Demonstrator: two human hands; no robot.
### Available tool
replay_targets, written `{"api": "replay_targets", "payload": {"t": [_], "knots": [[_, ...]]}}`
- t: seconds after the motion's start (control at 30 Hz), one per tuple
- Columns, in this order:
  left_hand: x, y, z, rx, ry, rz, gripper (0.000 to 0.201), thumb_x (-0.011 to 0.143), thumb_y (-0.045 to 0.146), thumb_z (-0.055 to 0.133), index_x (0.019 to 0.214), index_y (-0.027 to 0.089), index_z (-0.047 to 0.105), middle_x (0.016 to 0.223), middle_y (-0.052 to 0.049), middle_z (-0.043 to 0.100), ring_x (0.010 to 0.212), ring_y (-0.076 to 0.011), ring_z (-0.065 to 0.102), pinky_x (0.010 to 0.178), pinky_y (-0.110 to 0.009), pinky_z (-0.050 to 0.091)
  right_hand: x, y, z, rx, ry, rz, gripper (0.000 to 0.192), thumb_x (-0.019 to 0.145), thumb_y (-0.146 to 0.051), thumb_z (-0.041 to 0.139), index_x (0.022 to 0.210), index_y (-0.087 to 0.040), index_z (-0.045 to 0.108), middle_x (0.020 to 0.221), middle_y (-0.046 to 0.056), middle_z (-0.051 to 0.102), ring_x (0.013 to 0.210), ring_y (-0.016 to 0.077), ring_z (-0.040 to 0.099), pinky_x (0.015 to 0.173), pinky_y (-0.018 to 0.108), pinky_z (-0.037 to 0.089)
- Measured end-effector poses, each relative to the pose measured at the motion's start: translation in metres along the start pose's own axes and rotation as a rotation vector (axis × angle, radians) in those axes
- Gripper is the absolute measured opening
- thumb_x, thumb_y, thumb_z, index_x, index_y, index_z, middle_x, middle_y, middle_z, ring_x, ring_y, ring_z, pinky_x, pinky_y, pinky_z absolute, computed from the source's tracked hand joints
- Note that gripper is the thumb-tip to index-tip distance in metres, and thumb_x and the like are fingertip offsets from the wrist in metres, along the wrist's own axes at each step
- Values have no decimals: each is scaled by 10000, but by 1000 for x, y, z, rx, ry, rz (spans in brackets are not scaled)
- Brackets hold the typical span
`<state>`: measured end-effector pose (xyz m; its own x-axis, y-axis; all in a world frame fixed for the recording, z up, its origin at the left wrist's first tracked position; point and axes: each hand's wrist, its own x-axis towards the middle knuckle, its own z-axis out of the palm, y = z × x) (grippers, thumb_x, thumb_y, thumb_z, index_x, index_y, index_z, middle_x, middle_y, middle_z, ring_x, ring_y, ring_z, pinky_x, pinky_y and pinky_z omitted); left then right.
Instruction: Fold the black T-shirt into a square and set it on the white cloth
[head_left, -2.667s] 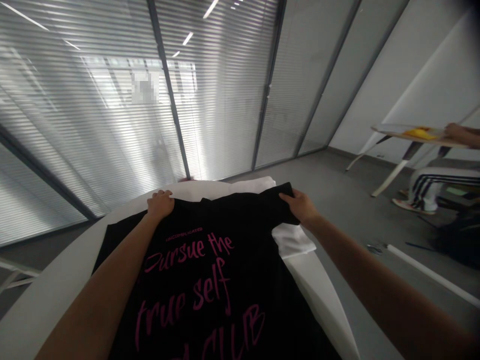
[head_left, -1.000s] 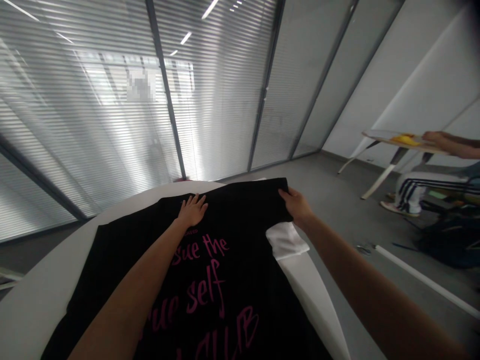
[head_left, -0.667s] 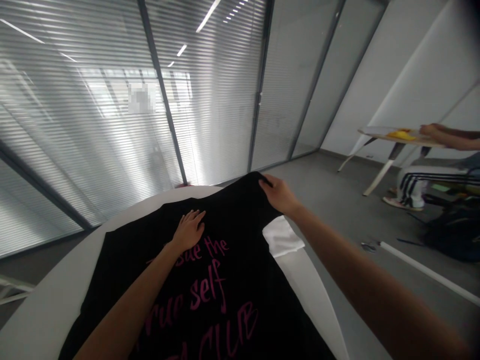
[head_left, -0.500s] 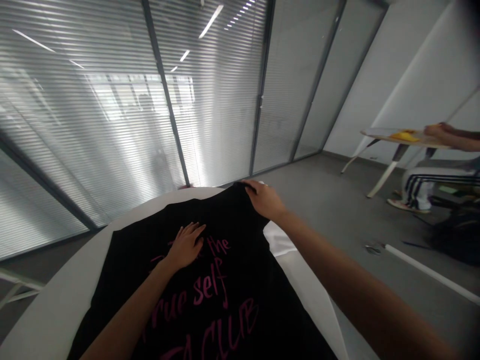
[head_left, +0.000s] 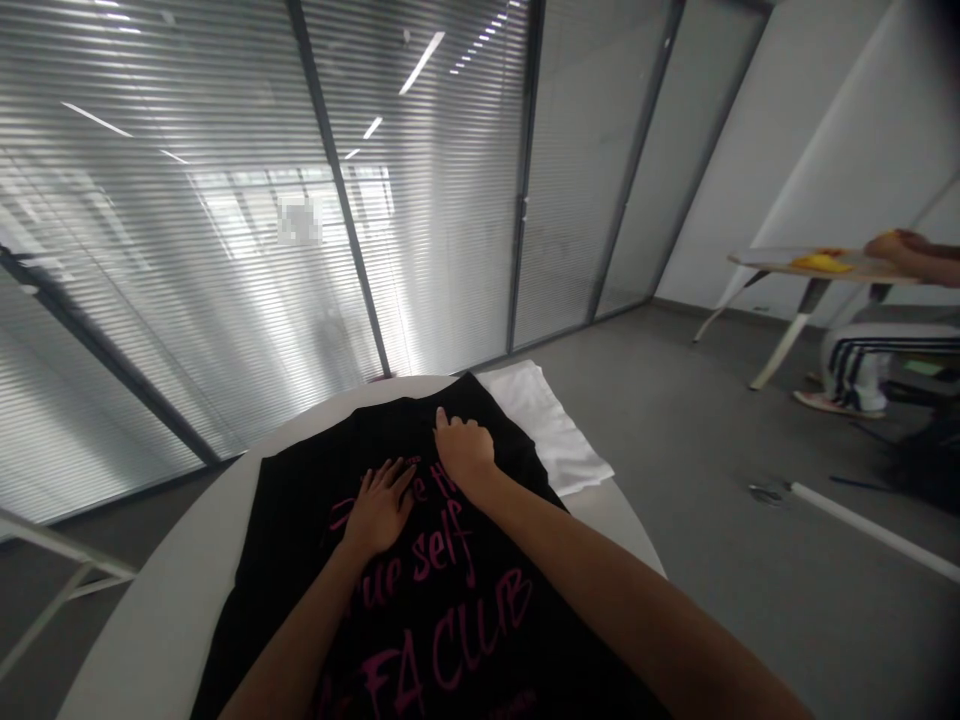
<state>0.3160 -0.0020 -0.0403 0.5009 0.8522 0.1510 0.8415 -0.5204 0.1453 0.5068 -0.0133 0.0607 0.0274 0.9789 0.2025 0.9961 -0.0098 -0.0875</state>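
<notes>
We are pressing our left hand [head_left: 381,505] flat, fingers spread, on the black T-shirt [head_left: 442,560] lying across the white table [head_left: 161,620], while our right hand [head_left: 466,452] is pinching its folded edge; it is looking soft, light and limp, best gripped at hems

left hand [head_left: 381,503]: bare, no ring | right hand [head_left: 466,450]: bare | forearms: unsleeved

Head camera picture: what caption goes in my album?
Two bare hands, left hand and right hand, press a black pink-lettered T-shirt on a round white table.
</notes>
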Motion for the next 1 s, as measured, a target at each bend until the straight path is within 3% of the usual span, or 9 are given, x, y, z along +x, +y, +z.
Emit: {"api": "replay_targets", "payload": {"t": [0.1, 0.2, 0.33, 0.43, 0.53, 0.63, 0.73, 0.87, 1.0], "knots": [[0, 0, -1, -1, -2, -13, 504, 961, 397, 330, 1446, 328, 449, 1537, -22, 391, 1444, -257, 294, 1187, -514, 208, -6, -4, 11, -26, -53, 15, 509, 979, -269, 294, 1448, -135, 438, 1143, 225, 656, 962, 310, 634, 686, 375, 501], [-1, 0, -1, -2, 7, -17, 497, 961, 402, 333, 1438, 337, 458, 1534, -16, 398, 1441, -254, 299, 1186, -513, 208, -15, -7, 11, -46, -108, 7, 508, 963, -294, 360, 1437, -131, 446, 1314, 258, 558, 1064, 341, 591, 712, 404, 504], [-1, 0, 0, 5, 21, -9, 495, 962, 401, 349, 1434, 314, 470, 1534, -32, 397, 1432, -259, 317, 1180, -513, 217, -37, -4, 8, -42, -95, -123, 468, 958, -342, 389, 1379, -181, 514, 1418, 208, 491, 1158, 339, 539, 859, 482, 462], [-2, 0, 1, 24, 28, -8, 485, 969, 377, 343, 1432, 306, 471, 1528, -28, 410, 1427, -256, 326, 1175, -516, 220, -54, 14, 12, -90, 20, -192, 503, 975, -408, 364, 1420, -209, 483, 1467, 176, 451, 1316, 369, 413, 1050, 590, 279], [-2, 1, 2, 35, 33, 0, 490, 980, 371, 323, 1448, 300, 448, 1533, -26, 403, 1433, -255, 312, 1175, -519, 212, -66, 45, 25, -132, 93, -170, 554, 979, -462, 360, 1475, -222, 415, 1549, 153, 332, 1436, 367, 234, 1130, 596, 112], [-2, 1, 2, 34, 18, -4, 500, 985, 392, 314, 1468, 314, 417, 1543, -25, 386, 1439, -262, 297, 1173, -527, 208, -75, 72, 39, -130, 77, -185, 552, 973, -469, 392, 1479, -248, 409, 1585, 116, 259, 1464, 342, 177, 1154, 555, 102], [-3, 1, 0, 31, 12, -9, 503, 987, 397, 310, 1473, 312, 409, 1547, -29, 378, 1440, -268, 292, 1171, -531, 209, -76, 83, 42, -98, 87, -226, 524, 975, -484, 387, 1455, -281, 446, 1587, 81, 269, 1468, 325, 173, 1162, 535, 114], [-4, 2, -2, 27, 11, -6, 504, 988, 401, 309, 1470, 299, 417, 1547, -34, 379, 1439, -268, 294, 1175, -521, 208, -64, 81, 25, -48, 164, -134, 514, 998, -476, 306, 1438, -265, 468, 1526, 93, 394, 1434, 302, 269, 1154, 514, 166], [-4, 2, -2, 16, 7, -9, 500, 989, 403, 313, 1468, 307, 418, 1544, -34, 385, 1442, -260, 289, 1181, -511, 198, -48, 85, 21, -85, 279, 9, 559, 995, -435, 335, 1512, -220, 341, 1557, 134, 324, 1450, 328, 209, 1149, 544, 129]]}}
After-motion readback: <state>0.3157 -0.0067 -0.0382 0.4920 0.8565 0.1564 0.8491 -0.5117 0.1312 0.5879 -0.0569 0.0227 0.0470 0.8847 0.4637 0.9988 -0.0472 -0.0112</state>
